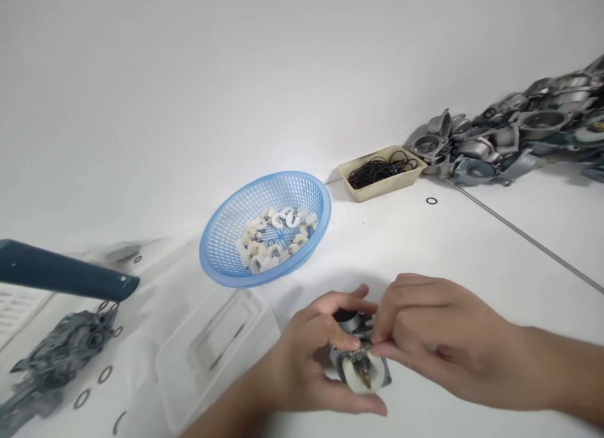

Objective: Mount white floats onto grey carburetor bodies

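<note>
My left hand (321,356) is wrapped around a metal carburetor body (346,321), thumb and fingers on either side of it. A white U-shaped float (352,374) sits on the carburetor, with a brass piece (365,378) in its middle. My left index fingertip presses near the float's hinge end. At that same spot my right hand (438,337) has thumb and fingers pinched together. Whatever is between the right fingertips is too small and hidden to name.
A blue basket (221,277) holds several white floats. Behind it stands a cream tray (377,189) of black rubber rings. Metal bowls (476,148) are piled at right. On the left are a clear plastic box (179,362), carburetor bodies (66,353) and a dark blue bar (66,271).
</note>
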`<state>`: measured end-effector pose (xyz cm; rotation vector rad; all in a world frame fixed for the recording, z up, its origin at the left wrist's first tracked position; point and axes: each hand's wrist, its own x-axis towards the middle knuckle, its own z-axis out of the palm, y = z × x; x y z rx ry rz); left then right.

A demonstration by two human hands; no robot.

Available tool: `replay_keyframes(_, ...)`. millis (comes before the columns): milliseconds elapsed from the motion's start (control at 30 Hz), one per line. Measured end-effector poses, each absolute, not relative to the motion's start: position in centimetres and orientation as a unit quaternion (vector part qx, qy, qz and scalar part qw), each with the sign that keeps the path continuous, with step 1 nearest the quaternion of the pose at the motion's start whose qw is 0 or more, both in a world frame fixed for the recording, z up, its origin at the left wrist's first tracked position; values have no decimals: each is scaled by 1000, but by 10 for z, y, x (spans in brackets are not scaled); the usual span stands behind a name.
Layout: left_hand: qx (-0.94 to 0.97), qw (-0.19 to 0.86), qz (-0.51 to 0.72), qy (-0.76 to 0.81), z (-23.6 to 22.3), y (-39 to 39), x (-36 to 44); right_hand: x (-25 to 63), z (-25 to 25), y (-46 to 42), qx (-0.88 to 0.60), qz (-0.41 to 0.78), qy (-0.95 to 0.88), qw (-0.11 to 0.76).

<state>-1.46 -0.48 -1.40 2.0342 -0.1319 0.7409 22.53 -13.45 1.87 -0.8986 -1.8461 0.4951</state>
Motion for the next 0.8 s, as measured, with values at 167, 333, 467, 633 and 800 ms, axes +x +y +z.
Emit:
replay_keyframes(167, 830, 448, 326, -58, -11, -5, -14, 225, 16, -137, -413, 248, -722, 496)
replay_keyframes(333, 819, 454, 347, -55, -7, -4, -11, 228, 14, -139, -454, 217, -729, 464)
replay_keyframes(467, 815, 467, 340, -51, -10, -2, -11, 231, 18, -138, -482, 226, -732, 426)
replay_keyframes(633, 814, 487, 316, -13, -14, -2, -15, 234, 20, -134, -501, 254, -721, 406)
replay_keyframes(800, 825, 475, 307, -10, -13, -1, -17, 241, 16, -130, -483, 282, -727, 399)
